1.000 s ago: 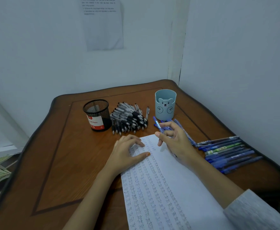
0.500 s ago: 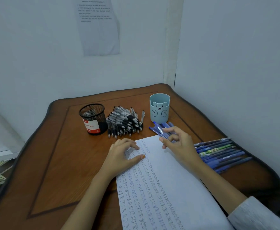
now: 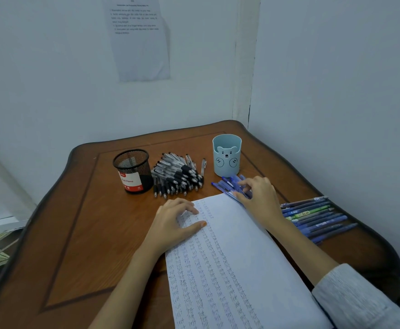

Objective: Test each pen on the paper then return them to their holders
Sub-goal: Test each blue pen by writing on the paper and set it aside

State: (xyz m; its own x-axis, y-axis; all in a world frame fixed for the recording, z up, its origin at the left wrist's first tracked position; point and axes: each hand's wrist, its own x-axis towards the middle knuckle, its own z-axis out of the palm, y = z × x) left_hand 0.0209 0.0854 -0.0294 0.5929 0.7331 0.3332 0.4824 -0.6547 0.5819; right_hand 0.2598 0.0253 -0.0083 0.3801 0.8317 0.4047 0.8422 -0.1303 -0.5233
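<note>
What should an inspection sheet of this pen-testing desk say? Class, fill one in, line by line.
Surface: wooden table with a dark inlaid border.
Job's things: paper covered in rows of "test"; black mesh holder and blue bear holder upright, no pens sticking out; black pens piled between them; blue pens loose by the bear holder; row of pens near the right edge.
Clutter: nothing seen.
Hands: left hand flat on the paper's top corner; right hand on the loose blue pens, grip unclear.
Cables: nothing seen.
Surroundings: pale walls meeting in a corner; printed sheet on one.
</note>
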